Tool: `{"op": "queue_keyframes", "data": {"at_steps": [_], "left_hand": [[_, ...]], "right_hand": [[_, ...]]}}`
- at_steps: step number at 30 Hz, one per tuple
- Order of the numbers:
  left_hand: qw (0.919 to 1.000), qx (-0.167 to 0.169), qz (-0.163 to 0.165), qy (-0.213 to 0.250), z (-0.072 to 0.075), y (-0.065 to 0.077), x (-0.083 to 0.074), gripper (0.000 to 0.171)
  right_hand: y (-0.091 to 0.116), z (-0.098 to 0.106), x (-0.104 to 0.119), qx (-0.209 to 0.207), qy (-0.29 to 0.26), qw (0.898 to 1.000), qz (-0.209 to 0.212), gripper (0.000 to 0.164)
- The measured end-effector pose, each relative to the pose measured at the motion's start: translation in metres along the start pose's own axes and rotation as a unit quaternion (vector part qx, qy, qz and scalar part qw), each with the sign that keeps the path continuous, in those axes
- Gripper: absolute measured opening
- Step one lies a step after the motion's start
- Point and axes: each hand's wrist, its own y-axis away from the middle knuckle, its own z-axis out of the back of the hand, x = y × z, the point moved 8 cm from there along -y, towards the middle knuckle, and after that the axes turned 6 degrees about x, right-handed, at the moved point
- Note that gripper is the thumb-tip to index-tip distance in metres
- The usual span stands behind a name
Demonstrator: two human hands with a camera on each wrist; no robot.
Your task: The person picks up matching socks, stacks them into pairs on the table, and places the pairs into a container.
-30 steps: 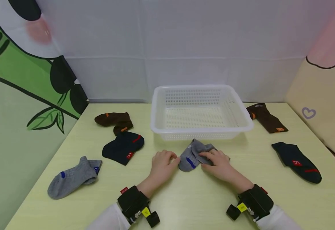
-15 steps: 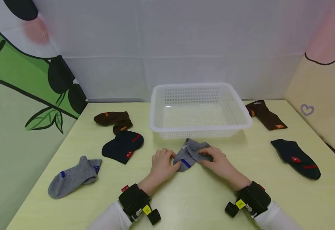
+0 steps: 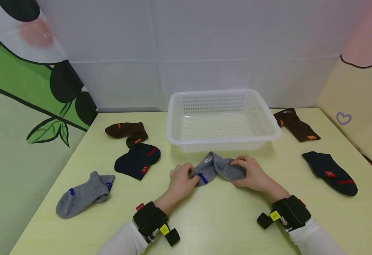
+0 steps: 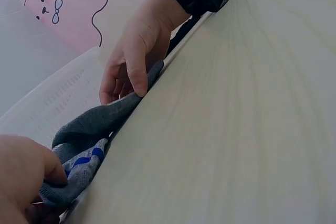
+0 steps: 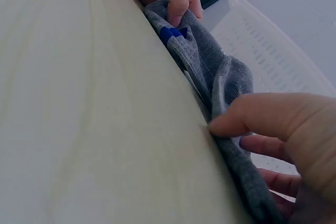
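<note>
A grey sock (image 3: 206, 168) with a blue stripe and white lettering lies bent on the table in front of the basket. My left hand (image 3: 181, 181) pinches its left end between thumb and fingers, seen closely in the left wrist view, where the striped grey sock (image 4: 84, 163) is bunched. On the other end, my right hand (image 3: 252, 173) holds the fabric, thumb at the near edge and fingers at the far side. In the right wrist view the grey sock (image 5: 202, 51) stretches between both hands, its right part partly behind the right thumb (image 5: 236, 116).
Behind the hands stands a white plastic basket (image 3: 224, 144). On the left lie a brown sock (image 3: 123, 131), a navy sock (image 3: 136, 161) and another grey sock (image 3: 84, 196). Another brown sock (image 3: 299, 127) and navy sock (image 3: 331, 173) lie on the right.
The left hand has taken hold of the middle grey sock's left end. My right hand has moved right lately, and the sock's folded right part is now spread out farther.
</note>
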Motion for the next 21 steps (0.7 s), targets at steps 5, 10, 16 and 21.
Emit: {"op": "queue_keyframes", "data": {"at_steps": [5, 10, 16, 21], "left_hand": [[0.9997, -0.004, 0.011, 0.021, 0.001, -0.001, 0.003, 0.011], [0.9978, -0.011, 0.020, 0.063, 0.005, -0.003, 0.009, 0.011], [0.9830, -0.034, 0.040, 0.176, 0.015, -0.010, 0.023, 0.016], [0.9731, -0.055, 0.041, 0.220, 0.019, -0.012, 0.027, 0.019]], "right_hand": [[0.000, 0.000, -0.006, 0.020, 0.014, 1.000, -0.015, 0.051], [0.001, 0.003, -0.013, 0.010, -0.006, 1.000, -0.026, 0.045], [0.003, 0.015, -0.027, -0.030, -0.045, 0.995, -0.083, 0.028], [0.006, 0.025, -0.034, -0.073, -0.058, 0.989, -0.112, 0.025]]}}
